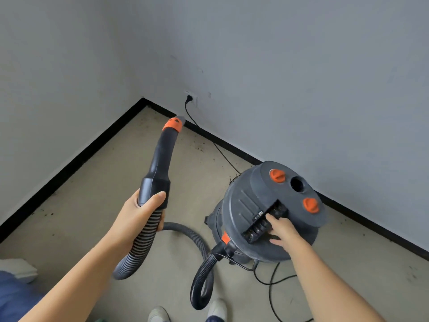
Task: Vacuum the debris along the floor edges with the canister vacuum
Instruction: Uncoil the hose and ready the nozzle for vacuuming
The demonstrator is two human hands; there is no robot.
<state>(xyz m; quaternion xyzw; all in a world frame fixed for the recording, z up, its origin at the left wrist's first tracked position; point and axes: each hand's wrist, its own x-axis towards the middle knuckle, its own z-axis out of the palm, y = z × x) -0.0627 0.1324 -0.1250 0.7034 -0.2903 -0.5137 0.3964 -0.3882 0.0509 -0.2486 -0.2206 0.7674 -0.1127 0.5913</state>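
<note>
A grey canister vacuum (pixel 250 205) with orange knobs stands by the right wall. My right hand (pixel 282 231) grips the black handle on its lid. My left hand (pixel 139 214) holds the ribbed hose just below the black wand (pixel 162 156). The wand points up and away, and its orange-collared nozzle (pixel 174 123) hangs near the black baseboard. The grey hose (pixel 185 231) loops across the floor to the canister's front port. Dark specks of debris (pixel 202 147) lie along the floor edge by the right wall, and more debris (pixel 47 213) lies by the left wall.
The black power cord (pixel 209 138) runs from a wall socket (pixel 190 98) down along the floor behind the canister, and more cord (pixel 271 284) coils at its right front. My white shoes (pixel 217 307) stand at the bottom. A blue and white object (pixel 16 270) sits at the lower left.
</note>
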